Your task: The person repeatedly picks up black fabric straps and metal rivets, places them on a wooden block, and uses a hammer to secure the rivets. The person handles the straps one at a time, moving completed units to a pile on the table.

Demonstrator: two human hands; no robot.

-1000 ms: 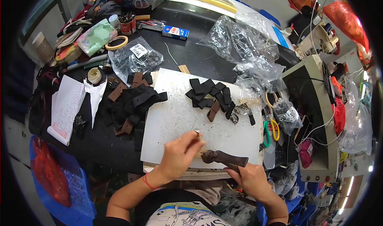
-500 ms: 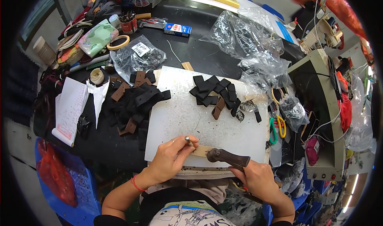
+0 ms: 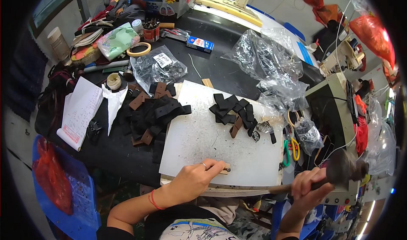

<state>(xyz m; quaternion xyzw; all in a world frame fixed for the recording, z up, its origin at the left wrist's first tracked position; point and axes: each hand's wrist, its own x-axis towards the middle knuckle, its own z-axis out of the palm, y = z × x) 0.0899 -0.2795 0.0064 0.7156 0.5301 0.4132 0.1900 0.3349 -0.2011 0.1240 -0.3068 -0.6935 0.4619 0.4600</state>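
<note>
My left hand (image 3: 196, 176) is closed near the front edge of the white board (image 3: 190, 147). Its fingertips pinch a short metal punch (image 3: 228, 169), whose round end shows. Below the fingertips lies a small pale strip (image 3: 222, 173), mostly hidden by the hand. Off the board's right front corner, my right hand (image 3: 308, 184) grips a hammer by its handle (image 3: 280, 189). The hammer's dark head (image 3: 345, 169) is raised to the right and smeared by motion. Black strap pieces (image 3: 233, 108) and one brown piece (image 3: 236, 127) lie on the far part of the board.
Left of the board is a heap of black and brown pieces (image 3: 148, 117), beside a notepad (image 3: 82, 108). Clear plastic bags (image 3: 267, 58) lie behind. Metal rings (image 3: 263, 127), yellow-handled scissors (image 3: 295, 150) and green handles (image 3: 286, 153) are on the right. A blue chair (image 3: 85, 197) stands front left.
My right hand has swung the hammer up and right, away from the punch. My left hand has shifted right, and the punch now shows beyond its fingertips. The whole view has shifted slightly.
</note>
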